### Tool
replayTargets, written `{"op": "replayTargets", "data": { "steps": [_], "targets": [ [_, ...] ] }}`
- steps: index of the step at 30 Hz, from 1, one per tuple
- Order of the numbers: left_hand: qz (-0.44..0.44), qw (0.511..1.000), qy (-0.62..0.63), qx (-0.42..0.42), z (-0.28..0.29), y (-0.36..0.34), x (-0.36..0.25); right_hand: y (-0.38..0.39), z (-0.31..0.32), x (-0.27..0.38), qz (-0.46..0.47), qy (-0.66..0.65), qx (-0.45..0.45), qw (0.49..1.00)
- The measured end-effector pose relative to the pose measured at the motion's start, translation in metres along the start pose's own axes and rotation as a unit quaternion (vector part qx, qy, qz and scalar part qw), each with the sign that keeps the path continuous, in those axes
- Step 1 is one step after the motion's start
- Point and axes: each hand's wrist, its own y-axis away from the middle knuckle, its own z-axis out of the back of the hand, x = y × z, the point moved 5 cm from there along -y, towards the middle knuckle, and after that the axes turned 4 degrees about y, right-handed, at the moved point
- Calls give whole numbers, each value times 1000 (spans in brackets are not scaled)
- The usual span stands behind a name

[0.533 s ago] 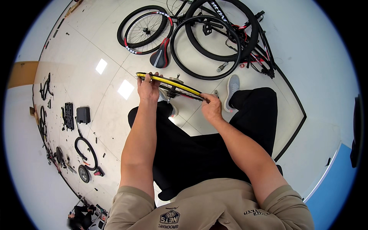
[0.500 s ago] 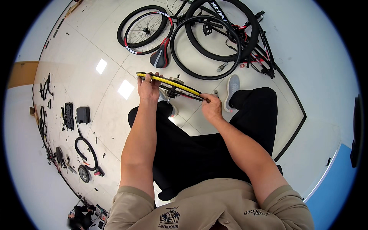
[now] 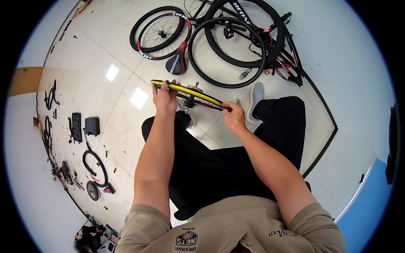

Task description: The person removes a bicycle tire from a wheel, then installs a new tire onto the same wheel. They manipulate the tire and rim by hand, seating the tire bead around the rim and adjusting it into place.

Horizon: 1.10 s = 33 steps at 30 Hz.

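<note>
Barely anything differs from half a second ago beyond a slight shift of the view: the left hand (image 3: 166, 99) and right hand (image 3: 233, 116) still grip opposite sides of the yellow-banded bicycle rear wheel (image 3: 194, 92), tilted near the shoes (image 3: 257, 98).

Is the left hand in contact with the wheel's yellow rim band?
Touching. The head view shows the left hand gripping the yellow rim band, its thumb lying across it.

Rear bicycle wheel (image 3: 182, 88): yellow rim strip (image 3: 200, 94) running along the exposed black rim (image 3: 215, 99), sprocket cassette (image 3: 191, 103) at hub; wheel held up nearly edge-on, right end lower in view.
</note>
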Motion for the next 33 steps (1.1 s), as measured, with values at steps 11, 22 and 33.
{"op": "replayTargets", "data": {
  "steps": [11,22,33],
  "targets": [
    [69,961,-266,-7,-23,97,40,3,-13,7,22,-15,39,999],
    [100,953,-280,56,-15,102,73,13,-19,24,53,-8,65,996],
    [70,954,-284,60,-17,96,71,20,-23,30,51,-16,87,995]
  ]
}}
